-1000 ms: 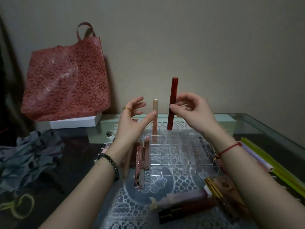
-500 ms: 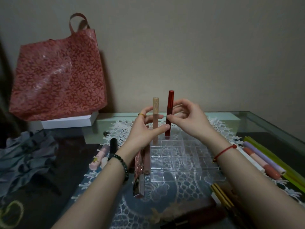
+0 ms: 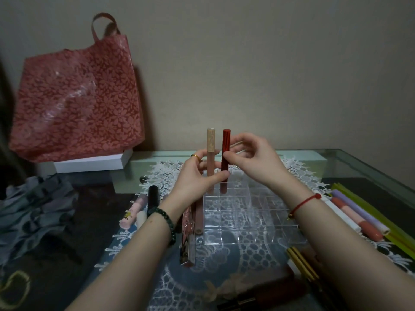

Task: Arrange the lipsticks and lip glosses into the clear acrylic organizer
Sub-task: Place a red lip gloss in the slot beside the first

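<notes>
The clear acrylic organizer [image 3: 253, 242] sits on a lace mat in the middle of the table. A beige lip gloss [image 3: 211, 142] stands upright in its back left compartment, with the thumb and fingers of my left hand [image 3: 193, 187] closed around its lower half. Right beside it a dark red lip gloss [image 3: 225, 142] stands upright with its foot in the neighbouring compartment. My right hand [image 3: 258, 162] pinches the red tube at mid-height. The other compartments show nothing in them.
Loose tubes lie around the organizer: pink [image 3: 134, 209], black [image 3: 152, 196] and rose-gold [image 3: 187, 239] ones on the left, white, coral and lilac ones [image 3: 350, 212] on the right, dark ones [image 3: 258, 297] in front. A red floral bag [image 3: 74, 97] stands at the back left, grey cloth [image 3: 33, 212] below it.
My right hand has brought the red lip gloss down from the air into the compartment beside the beige one. My left hand went from open to closed around the beige tube.
</notes>
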`<state>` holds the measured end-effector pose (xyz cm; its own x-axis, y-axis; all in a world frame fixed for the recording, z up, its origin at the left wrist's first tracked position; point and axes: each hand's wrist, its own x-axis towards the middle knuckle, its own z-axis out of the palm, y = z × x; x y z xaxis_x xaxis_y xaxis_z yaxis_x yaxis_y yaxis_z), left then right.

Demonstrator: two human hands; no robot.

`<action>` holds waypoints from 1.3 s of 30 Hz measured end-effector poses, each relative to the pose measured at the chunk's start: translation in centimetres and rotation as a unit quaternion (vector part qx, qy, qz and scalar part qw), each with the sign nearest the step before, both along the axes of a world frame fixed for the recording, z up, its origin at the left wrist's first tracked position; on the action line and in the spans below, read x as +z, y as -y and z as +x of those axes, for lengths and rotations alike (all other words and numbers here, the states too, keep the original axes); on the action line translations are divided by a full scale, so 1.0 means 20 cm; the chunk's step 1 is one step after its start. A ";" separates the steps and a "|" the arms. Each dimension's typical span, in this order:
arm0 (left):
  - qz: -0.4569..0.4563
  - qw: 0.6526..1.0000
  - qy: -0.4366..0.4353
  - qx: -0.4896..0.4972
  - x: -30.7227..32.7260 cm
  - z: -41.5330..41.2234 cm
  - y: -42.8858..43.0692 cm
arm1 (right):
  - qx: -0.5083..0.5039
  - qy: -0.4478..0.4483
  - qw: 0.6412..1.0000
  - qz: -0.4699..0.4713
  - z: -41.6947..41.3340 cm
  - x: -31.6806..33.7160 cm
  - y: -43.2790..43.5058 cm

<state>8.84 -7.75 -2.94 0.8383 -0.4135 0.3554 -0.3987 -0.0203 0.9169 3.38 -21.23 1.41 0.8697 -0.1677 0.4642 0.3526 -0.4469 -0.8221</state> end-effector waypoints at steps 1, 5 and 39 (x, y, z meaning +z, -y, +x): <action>0.006 1.000 0.004 -0.001 0.00 -0.01 0.00 | -0.001 0.000 1.000 0.003 0.00 0.00 0.00; 0.016 1.000 0.021 0.007 0.01 -0.01 0.00 | -0.005 -0.001 1.000 -0.002 0.01 -0.01 0.01; 0.022 0.998 -0.031 -0.046 0.03 0.08 -0.10 | 0.005 -0.022 1.000 -0.016 0.00 -0.01 0.03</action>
